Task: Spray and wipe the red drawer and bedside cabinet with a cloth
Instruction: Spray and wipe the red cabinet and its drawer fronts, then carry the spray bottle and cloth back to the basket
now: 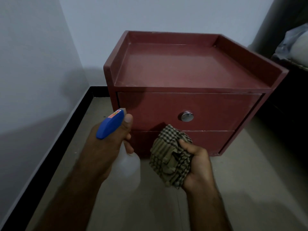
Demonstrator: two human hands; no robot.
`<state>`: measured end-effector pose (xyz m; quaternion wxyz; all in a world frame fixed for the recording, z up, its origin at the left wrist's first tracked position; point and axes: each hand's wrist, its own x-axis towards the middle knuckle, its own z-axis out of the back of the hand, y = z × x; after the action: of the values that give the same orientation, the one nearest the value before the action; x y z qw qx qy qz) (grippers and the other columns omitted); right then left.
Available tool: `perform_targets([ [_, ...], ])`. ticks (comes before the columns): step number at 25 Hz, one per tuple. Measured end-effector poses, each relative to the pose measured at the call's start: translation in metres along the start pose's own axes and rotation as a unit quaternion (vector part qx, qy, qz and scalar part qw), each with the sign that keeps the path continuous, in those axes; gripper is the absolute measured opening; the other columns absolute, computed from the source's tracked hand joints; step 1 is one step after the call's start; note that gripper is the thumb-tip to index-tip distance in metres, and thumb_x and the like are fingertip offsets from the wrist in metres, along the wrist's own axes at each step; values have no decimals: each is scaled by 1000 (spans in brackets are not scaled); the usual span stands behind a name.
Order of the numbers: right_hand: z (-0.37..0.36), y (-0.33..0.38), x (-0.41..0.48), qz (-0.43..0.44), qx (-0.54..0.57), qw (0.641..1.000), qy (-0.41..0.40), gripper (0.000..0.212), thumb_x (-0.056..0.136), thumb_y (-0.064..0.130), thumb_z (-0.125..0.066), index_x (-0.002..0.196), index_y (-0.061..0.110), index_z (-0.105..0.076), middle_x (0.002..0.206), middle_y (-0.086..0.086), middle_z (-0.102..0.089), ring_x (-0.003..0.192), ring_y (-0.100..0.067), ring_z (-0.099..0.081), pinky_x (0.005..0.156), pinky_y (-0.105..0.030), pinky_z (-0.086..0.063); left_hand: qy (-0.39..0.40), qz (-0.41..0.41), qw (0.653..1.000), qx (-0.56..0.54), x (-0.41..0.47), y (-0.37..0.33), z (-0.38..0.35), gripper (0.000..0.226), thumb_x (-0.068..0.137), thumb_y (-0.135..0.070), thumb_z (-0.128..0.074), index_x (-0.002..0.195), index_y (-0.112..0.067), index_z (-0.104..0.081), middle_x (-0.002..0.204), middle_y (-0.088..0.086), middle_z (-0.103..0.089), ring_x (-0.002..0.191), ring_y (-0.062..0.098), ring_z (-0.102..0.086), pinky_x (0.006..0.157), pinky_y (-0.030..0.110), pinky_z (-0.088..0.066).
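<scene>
Before the red bedside cabinet, left hand clenches spray bottle at its neck; right hand fully closed around soft, bunched checked cloth, likely light, compliant.

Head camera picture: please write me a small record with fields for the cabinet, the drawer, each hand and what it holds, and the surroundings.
cabinet: red bedside cabinet, standing on the floor near a wall corner, top bare with a raised rim
drawer: upper drawer closed, round metal knob at its middle
left hand: left hand grips a spray bottle with a blue head, nozzle toward the cabinet
right hand: right hand holds a bunched checked cloth
cloth contact: cannot tell whether it touches the cabinet
surroundings: grey wall, beige floor
</scene>
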<state>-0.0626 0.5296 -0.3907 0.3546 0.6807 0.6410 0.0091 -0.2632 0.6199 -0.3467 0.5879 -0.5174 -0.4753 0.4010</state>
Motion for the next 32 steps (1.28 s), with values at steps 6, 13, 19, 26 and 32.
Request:
perform_targets([
  [6,-35,28,-33,-13,23,999,22,39,88,16,-62,118,-7,-74,128,-29,-68,116,-45,-69,100,-60,-54,-32,12,999,23,4,-54,-17,35,76,-74,-70,102,-50,-72,68,0,-69,56,26,-68,69,50,-62],
  [13,-142,108,-81,-30,10,999,-18,48,82,13,-56,120,-13,-70,128,-34,-66,119,-51,-64,110,-64,-46,-57,59,996,26,35,-180,-24,41,71,-81,-70,85,-42,-74,61,5,-66,57,31,-65,80,67,-56],
  [19,-293,204,-136,-19,-13,999,-23,50,76,13,-59,114,-17,-70,102,-31,-72,80,-40,-69,85,-53,-57,-75,20,996,33,77,-368,-25,53,80,-68,-67,70,-16,-66,54,10,-62,52,31,-62,67,47,-55],
  [26,-480,331,-226,31,-52,998,24,40,81,9,-58,111,-13,-73,118,-33,-66,101,-47,-63,99,-61,-49,-80,-10,996,40,120,-608,-24,43,91,-52,-69,72,-14,-66,58,11,-66,54,31,-64,63,39,-56],
  [32,-631,438,-304,59,-94,990,88,42,91,10,-60,126,-12,-67,133,-33,-63,130,-51,-57,112,-65,-43,-87,-32,996,18,155,-799,-29,51,87,-58,-68,91,-7,-67,68,4,-66,50,23,-66,49,23,-52],
])
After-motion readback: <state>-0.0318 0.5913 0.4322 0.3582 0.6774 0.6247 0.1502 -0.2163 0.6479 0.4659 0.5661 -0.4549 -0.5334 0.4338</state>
